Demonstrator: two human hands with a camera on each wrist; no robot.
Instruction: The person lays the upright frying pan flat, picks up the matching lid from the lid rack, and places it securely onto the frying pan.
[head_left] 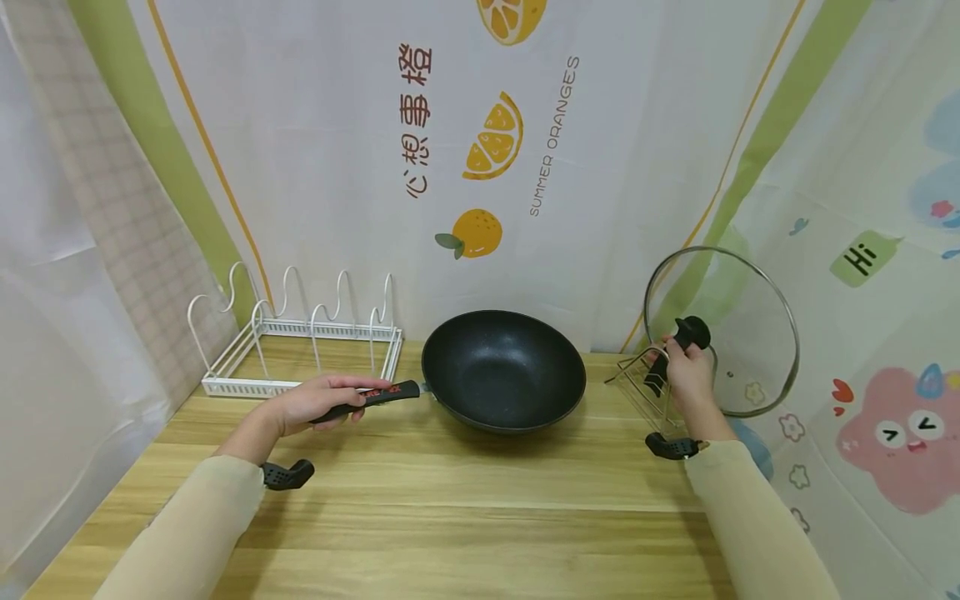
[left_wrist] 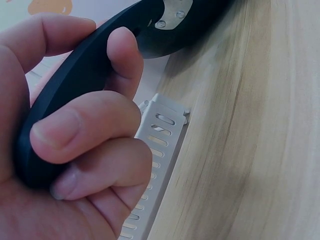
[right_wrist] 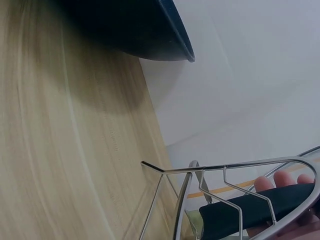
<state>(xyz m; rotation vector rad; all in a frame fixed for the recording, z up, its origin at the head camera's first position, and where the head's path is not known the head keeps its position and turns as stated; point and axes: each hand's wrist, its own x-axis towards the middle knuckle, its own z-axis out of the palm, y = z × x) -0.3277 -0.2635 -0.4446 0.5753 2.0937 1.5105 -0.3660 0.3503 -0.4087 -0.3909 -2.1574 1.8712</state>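
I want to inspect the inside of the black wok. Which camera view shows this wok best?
The head view, because the wok shows its whole rim and inside. The left wrist view shows its handle in the left hand and part of the outside; the right wrist view shows part of the outside and rim.

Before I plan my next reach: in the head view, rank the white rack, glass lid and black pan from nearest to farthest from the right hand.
1. Glass lid: nearest, on the right, its handle held in the right hand.
2. Black pan: mid-view, left of that hand.
3. White rack: farthest, on the left, past the pan.
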